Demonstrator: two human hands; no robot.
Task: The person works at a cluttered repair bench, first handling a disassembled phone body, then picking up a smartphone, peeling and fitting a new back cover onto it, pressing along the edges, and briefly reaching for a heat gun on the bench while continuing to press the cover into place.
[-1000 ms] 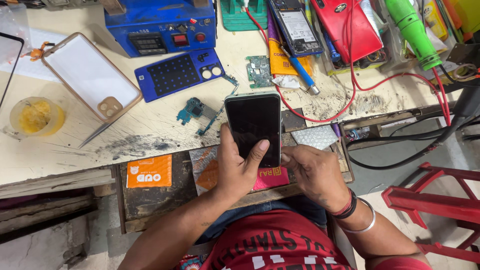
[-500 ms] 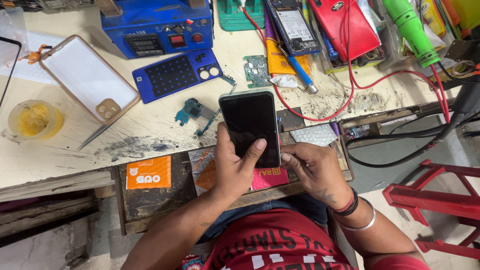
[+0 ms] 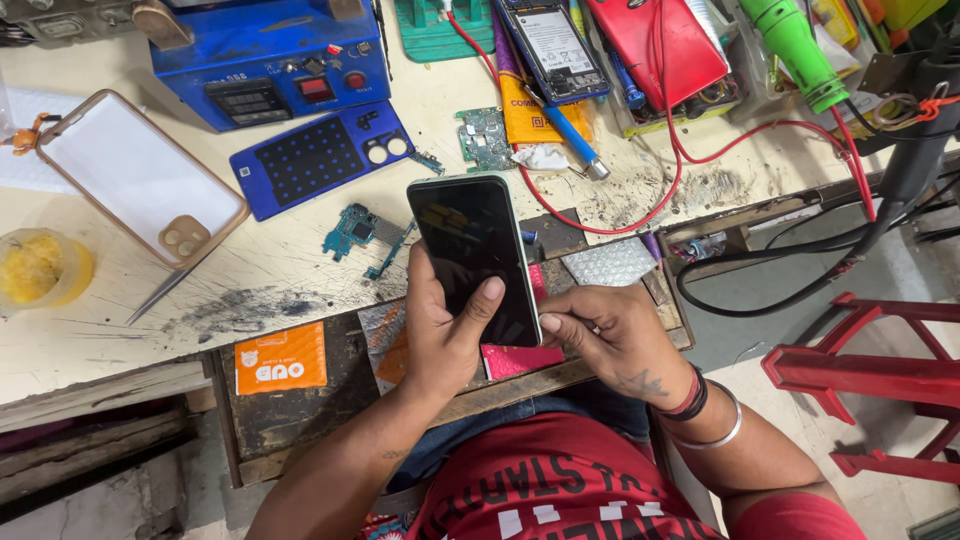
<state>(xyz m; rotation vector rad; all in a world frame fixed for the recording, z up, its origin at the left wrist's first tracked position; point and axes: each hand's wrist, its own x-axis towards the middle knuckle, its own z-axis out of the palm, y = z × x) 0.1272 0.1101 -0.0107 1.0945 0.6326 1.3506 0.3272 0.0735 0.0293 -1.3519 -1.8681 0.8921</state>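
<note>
The left hand (image 3: 445,330) is covering the lower left part of the dark phone (image 3: 475,255), so the fingers behind it are staying out of sight and the grip there cannot be judged fully. The right hand (image 3: 610,340) is hiding the phone's lower right corner; whether it is pinching something small there is too fine to tell. The top edge is cutting off the blue machine (image 3: 270,50), the green mat (image 3: 435,25), the opened phone (image 3: 555,45) and the green tool (image 3: 795,45). The left edge is clipping the yellow cup (image 3: 35,270). The red stool (image 3: 880,385) is running off the right edge.
</note>
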